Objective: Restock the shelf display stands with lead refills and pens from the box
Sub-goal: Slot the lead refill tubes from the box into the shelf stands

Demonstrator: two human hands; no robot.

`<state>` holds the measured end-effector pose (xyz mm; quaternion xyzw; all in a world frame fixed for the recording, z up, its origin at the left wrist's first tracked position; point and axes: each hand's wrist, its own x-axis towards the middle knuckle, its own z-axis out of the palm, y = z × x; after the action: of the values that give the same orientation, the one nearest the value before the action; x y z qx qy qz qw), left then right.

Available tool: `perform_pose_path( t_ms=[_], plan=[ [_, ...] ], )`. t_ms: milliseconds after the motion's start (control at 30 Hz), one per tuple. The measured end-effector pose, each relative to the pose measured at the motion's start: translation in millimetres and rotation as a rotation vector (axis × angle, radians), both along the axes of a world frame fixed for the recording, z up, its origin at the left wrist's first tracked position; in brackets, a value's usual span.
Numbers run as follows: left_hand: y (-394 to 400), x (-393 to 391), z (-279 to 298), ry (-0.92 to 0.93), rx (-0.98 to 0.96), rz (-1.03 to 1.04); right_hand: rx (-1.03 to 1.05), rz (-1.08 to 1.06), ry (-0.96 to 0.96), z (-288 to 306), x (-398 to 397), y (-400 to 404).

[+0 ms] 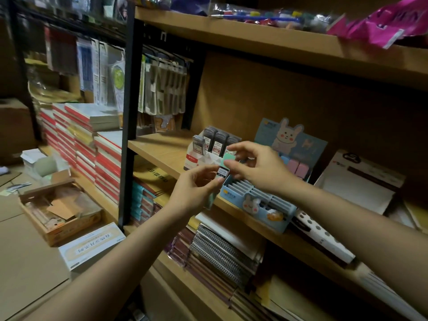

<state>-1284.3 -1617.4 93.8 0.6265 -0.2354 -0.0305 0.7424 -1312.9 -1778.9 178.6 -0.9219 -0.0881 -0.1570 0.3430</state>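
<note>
Wooden shelf point(162, 149) in a dim stockroom | open brown cardboard box point(61, 214) on floor at left | white display stand of dark lead refill cases point(212, 144) on shelf | left hand point(196, 188) grips small black-labelled refill packs point(223, 173) | right hand point(257, 166) pinches mint-green refill pack point(228, 158) above blue rabbit-print slotted display stand point(257, 200)

head cam, single view | worn at head height, wide-angle | faces forward and down, angled right into wooden shelf point(162, 148) | close range: both forearms enter from bottom edge, hands at centre | floor and box point(60, 213) at left edge | upper shelf cropped at top
</note>
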Motion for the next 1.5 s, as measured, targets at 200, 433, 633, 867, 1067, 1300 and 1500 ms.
perform_pose_path(
  t_ms=[200,433,633,867,1067,1300,1500],
  plan=[
    [-7,12,-6,-0.326,0.29,0.216,-0.073,-0.138,-0.103,33,17,-13],
    [-21,9,-39,-0.541,0.805,0.025,-0.386,-0.372,-0.187,39,30,-57],
    [-21,6,-43,-0.559,0.852,0.002,-0.382,-0.345,-0.316,15,39,-55],
    [-19,6,-43,-0.531,0.846,-0.02,-0.429,-0.345,-0.277,10,49,-44],
    [-18,8,-41,-0.524,0.835,-0.026,-0.503,-0.447,-0.225,6,53,-43],
    [-12,3,-38,-0.52,0.834,-0.026,-0.466,-0.457,-0.195,6,47,-36],
    [26,-26,-61,-0.523,0.725,0.073,-0.059,-0.112,-0.305,-27,-9,2]
  ],
)
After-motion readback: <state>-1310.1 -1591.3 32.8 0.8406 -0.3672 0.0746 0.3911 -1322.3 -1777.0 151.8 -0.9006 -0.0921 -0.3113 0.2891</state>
